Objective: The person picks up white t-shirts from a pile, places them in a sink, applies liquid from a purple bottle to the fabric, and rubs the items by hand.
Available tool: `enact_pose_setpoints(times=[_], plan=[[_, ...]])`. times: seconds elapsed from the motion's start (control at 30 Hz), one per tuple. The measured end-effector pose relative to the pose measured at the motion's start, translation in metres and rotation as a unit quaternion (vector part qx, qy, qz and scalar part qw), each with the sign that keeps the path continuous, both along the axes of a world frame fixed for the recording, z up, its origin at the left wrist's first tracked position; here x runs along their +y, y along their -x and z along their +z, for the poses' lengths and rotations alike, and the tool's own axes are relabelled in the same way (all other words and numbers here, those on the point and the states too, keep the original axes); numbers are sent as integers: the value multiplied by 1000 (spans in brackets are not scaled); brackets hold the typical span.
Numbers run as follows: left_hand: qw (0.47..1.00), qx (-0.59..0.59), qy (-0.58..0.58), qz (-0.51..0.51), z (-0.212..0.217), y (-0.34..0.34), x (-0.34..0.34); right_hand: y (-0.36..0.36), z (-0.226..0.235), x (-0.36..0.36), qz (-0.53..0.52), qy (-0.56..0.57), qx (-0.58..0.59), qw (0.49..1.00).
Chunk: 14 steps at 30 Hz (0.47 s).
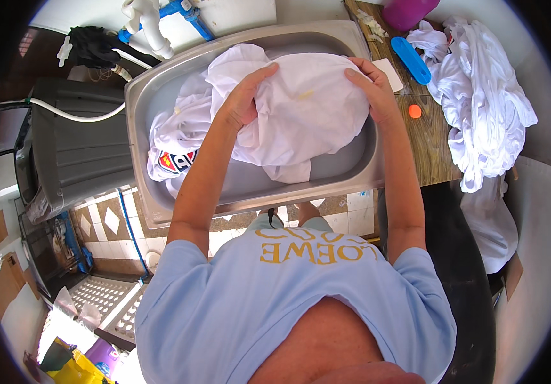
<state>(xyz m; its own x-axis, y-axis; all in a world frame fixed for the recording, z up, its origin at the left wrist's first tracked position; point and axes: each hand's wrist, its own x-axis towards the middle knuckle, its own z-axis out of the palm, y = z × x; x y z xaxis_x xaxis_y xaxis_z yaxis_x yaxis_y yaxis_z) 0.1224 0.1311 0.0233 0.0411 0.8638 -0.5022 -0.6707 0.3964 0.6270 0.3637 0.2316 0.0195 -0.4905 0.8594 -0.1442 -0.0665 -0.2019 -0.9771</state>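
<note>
Both hands — left hand (243, 102), right hand (374, 89) — gripping white cloth (307, 121), steel sink (141, 96) rim close around

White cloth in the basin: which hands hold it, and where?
Both hands: left hand grips its bunched top left, right hand presses its right edge.

Tiled floor (112, 221) (diamond pattern), daylight

White garment (307, 115) in a silver sink (352, 173); blue brush (411, 61), orange ball (415, 111).
</note>
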Motion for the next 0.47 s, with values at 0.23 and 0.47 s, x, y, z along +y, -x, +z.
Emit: enact_pose_setpoints(times=[0.23,0.47], plan=[[952,179,-165,-184,23,27,15,-7,28,-11,-3,-28,-7,1000],[902,242,-215,-285,42,16,34,-10,58,-13,19,-76,-19,997]])
